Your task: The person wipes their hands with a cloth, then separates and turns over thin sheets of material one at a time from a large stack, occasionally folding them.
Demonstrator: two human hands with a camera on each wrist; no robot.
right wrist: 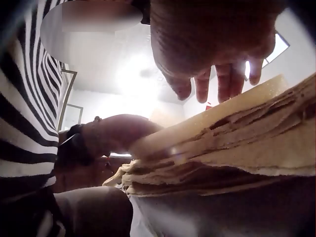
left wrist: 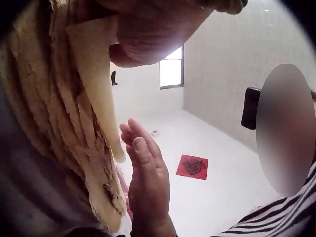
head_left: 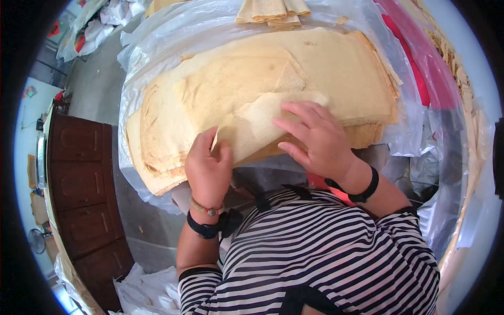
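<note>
Top sheet point(head_left: 257, 116) is borne on stack point(head_left: 352, 73), edge pinched by L hand point(head_left: 209, 165); R hand's point(head_left: 319, 137) fingers are spread. Poss. tear/crease if edge is pulled unevenly.

A black-and-white striped shirt point(head_left: 320, 247) fills the bottom of the head view, with short, dark-edged sleeves and a black neckline point(head_left: 294, 300). The left hand point(head_left: 210, 170) and right hand point(head_left: 321, 137) are bare. Pale beads form the left bracelet point(head_left: 199, 207); a black band point(head_left: 201, 228) circles the left wrist, another point(head_left: 371, 188) the right.
</note>
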